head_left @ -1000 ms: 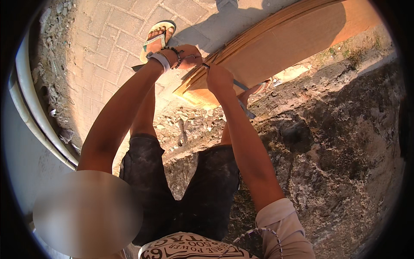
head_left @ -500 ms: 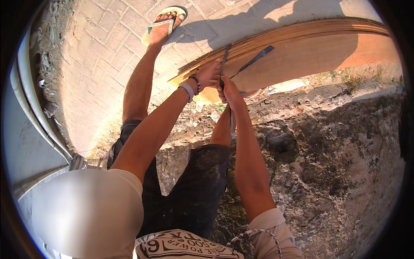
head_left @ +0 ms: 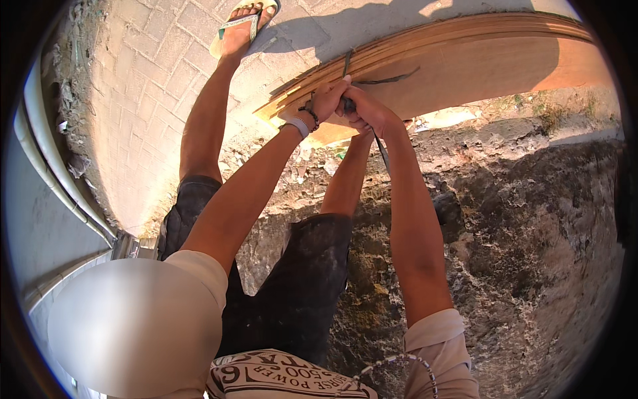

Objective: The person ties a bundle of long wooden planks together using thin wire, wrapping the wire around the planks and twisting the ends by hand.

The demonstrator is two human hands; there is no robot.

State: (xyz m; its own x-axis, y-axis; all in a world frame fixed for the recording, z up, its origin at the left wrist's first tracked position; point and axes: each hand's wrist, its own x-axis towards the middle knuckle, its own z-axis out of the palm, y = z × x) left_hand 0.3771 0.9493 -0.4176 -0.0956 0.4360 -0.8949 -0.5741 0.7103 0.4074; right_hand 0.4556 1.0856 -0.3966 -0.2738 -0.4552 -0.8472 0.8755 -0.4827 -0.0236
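At the left end of a stack of brown wooden boards (head_left: 465, 63), the right hand (head_left: 369, 110) has its fingers curled around a dark strap (head_left: 381, 150) that crosses the boards' layered edges, while the left hand (head_left: 325, 102) sits against it, its fingers too hidden to tell whether they grip. One strap end extends over the broad board face and another hangs below the right hand; pale paving (head_left: 166, 73) borders the stack, with a sandalled foot (head_left: 236, 33) on it.

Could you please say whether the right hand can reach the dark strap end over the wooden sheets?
Probably yes: nothing covers the strap end, close beyond the right hand, though that hand's grip may need loosening.
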